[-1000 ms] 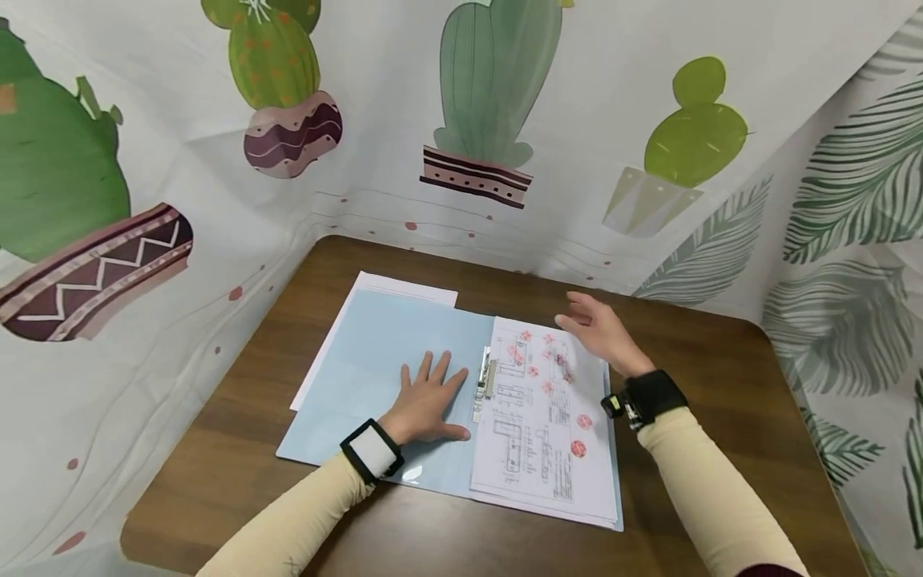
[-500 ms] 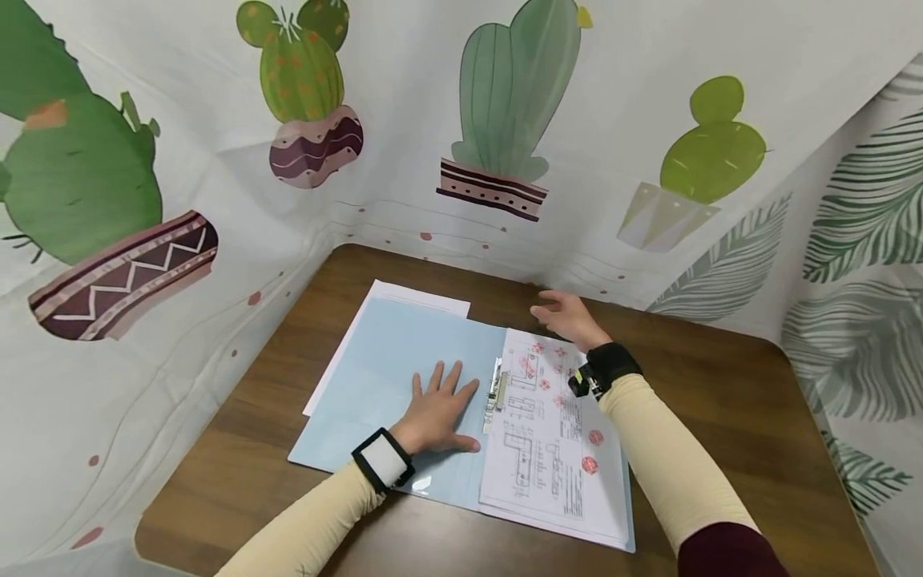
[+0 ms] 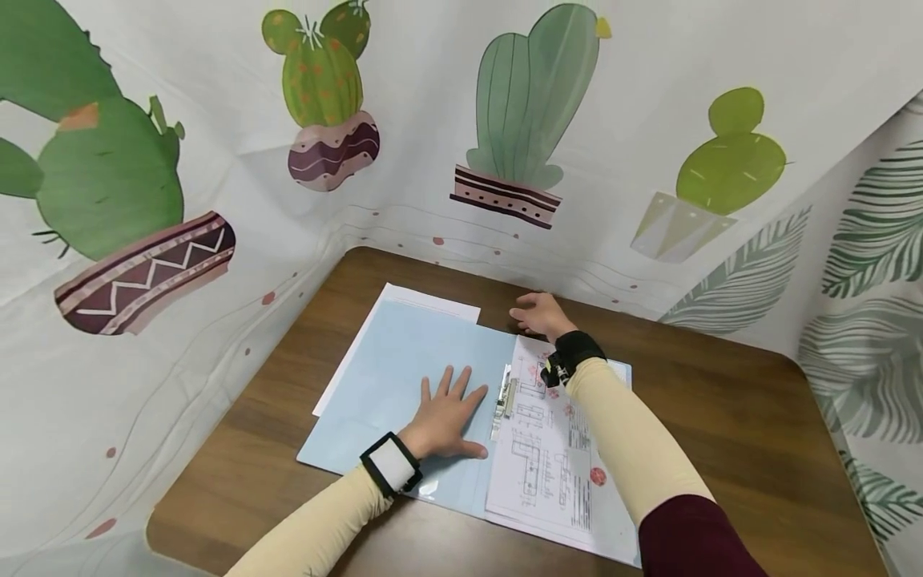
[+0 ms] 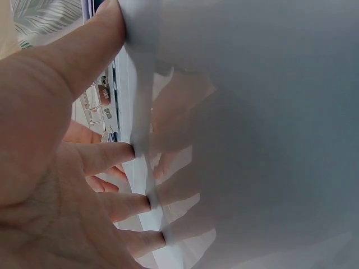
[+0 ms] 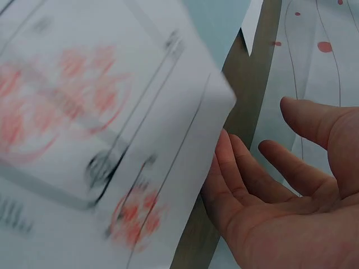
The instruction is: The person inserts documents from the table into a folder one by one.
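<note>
Reaching across the open blue folder [image 3: 404,377], the right hand [image 3: 537,314] now sits at the far top edge of the printed sheet [image 3: 548,457], fingers loose and slightly bent, gripping nothing; the right wrist view shows the palm [image 5: 280,202] open just beside the sheet's corner, fingertips close to the paper edge, contact uncertain because that view is blurred. A second ago this hand hovered above the middle of the sheet, over the red stamps; half a second ago it had travelled toward the far corner; now it is past the stamps and at the top rim, with the forearm lying over the page. Judging from that path, the hand is going for the sheet's upper edge, perhaps to lift or turn it, though no lift is visible yet. Left hand [image 3: 445,417] unchanged across all three moments: flat, fingers spread, pressing the folder's left flap onto the surface [image 3: 721,417]; the left wrist view confirms straight fingers [image 4: 106,157] against the pale plastic. Metal clip [image 3: 505,393] at the spine holds the sheet, just right of the left thumb. Folder lies open mid-surface, with a loose white paper [image 3: 433,300] poking out beneath its far-left corner. Cactus-print cloth [image 3: 505,120] hangs behind; leaf-print cloth to the right. Head camera has drifted too, so the whole scene sits a bit lower and to the right in view.
</note>
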